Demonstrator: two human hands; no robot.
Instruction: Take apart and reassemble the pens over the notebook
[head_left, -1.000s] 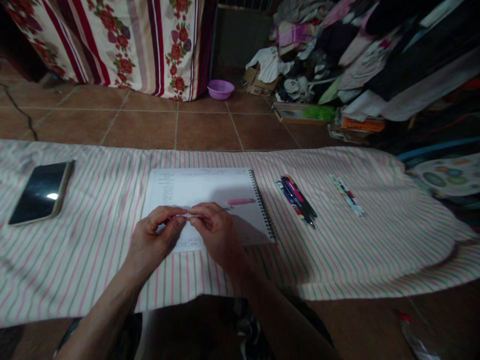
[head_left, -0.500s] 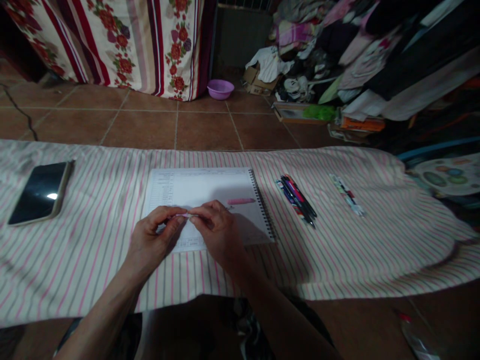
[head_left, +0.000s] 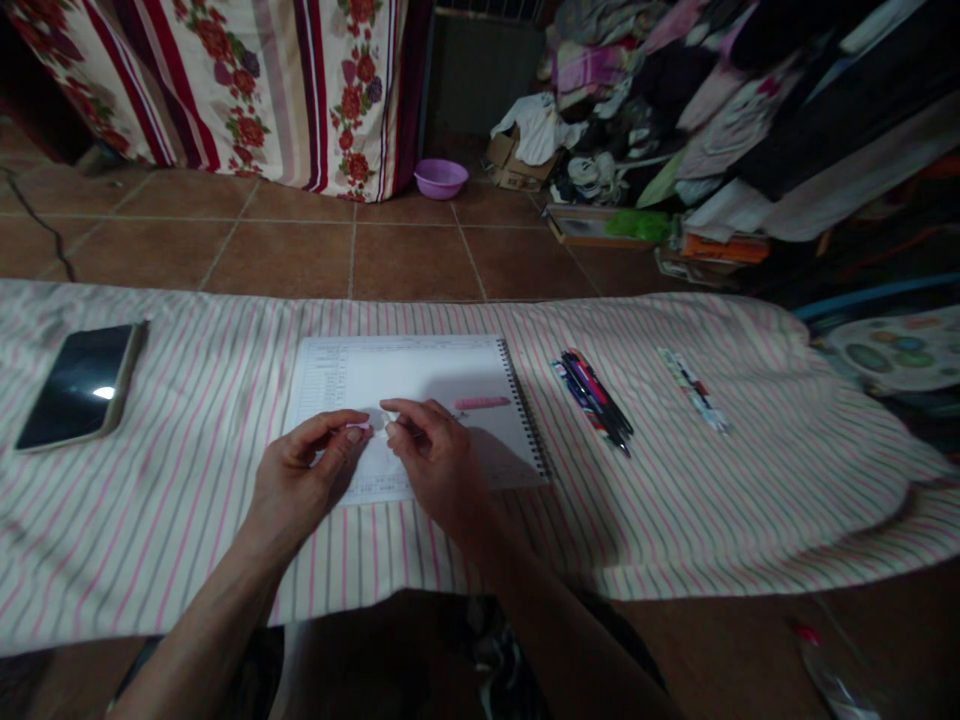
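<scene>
Pink piece [head_left: 360, 426] over notebook [head_left: 420, 365], striped cloth [head_left: 217, 400]; tiled floor [head_left: 292, 252] beyond.

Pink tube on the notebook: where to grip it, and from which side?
Pinch the pink tube mid-length from above, probably across its near and far long sides: it's slim, lies flat on the notebook, and the right hand is near its left end.

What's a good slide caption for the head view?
Left hand pinching a small pink piece over a spiral notebook, right hand close by, pens lying on striped cloth.
</scene>
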